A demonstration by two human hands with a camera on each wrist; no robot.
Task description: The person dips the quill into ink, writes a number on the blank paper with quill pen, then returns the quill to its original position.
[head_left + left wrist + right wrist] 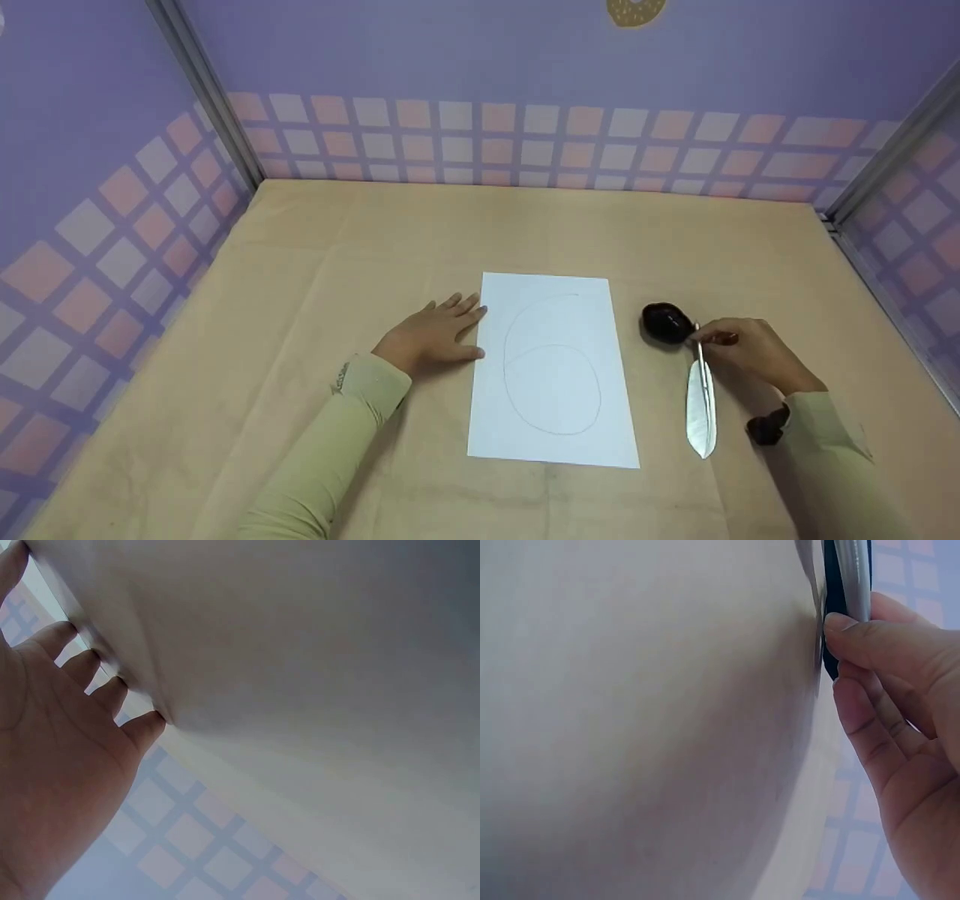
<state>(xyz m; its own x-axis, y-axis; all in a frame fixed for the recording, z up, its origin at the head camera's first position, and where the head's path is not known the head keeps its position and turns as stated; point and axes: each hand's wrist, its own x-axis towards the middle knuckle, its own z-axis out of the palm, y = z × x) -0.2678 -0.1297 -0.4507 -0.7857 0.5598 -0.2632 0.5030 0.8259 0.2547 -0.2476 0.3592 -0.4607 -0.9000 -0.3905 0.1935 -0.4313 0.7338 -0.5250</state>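
The right hand [750, 349] pinches the shaft of a silver feather quill [701, 409] between thumb and fingertips, its grip closed on the shaft just beside a small black inkpot [664, 322] on the tan worktop [300, 300]. The quill's tip meets the pot, but whether it is dipped inside cannot be made out. The vane trails back toward the person, over the worktop. In the right wrist view only a bit of the shaft [851, 577] shows above the fingertips [855, 637]; a pale blurred surface fills the rest. The left hand [435, 337] lies flat, fingers straight and slightly spread, its grip wide and holding nothing, fingertips at the left edge of a white sheet of paper [555, 375] bearing faint pencilled oval outlines. The left wrist view shows the hand's palm [52, 765] against a blurred pale surface, with little else readable.
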